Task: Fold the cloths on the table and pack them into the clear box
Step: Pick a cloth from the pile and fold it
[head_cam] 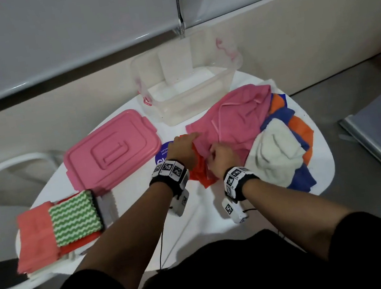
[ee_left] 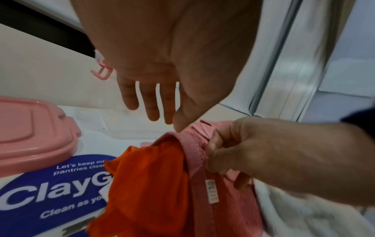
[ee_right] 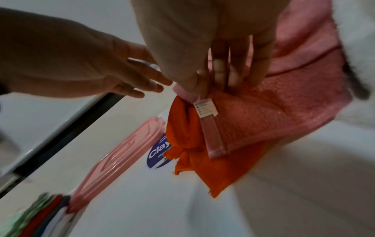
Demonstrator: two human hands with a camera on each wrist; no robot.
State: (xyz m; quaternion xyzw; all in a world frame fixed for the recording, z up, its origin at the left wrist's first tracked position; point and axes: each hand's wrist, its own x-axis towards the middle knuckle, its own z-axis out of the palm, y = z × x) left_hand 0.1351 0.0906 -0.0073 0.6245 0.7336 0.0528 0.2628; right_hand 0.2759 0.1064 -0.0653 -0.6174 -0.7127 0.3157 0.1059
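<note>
On the white table (head_cam: 196,218) sit one clear box (head_cam: 190,89) and one pink lid (head_cam: 111,154). Two hands work at the pink cloth (head_cam: 233,122). One right hand (head_cam: 221,159) pinches its edge. One left hand (head_cam: 183,150) has straight, spread fingers just beside it. One orange cloth (head_cam: 198,170) lies under the pink one. One folded stack (head_cam: 58,227) sits at the left.

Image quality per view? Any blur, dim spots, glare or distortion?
Head: dim overall, wide-angle bend in the wall lines, folded stack slightly smeared, clear box hazy. Left wrist: left hand close and soft, sticker text readable, white cloth at lower right blurred. Right wrist: strong motion blur at the edges, tag on the pink towel fairly sharp.
</note>
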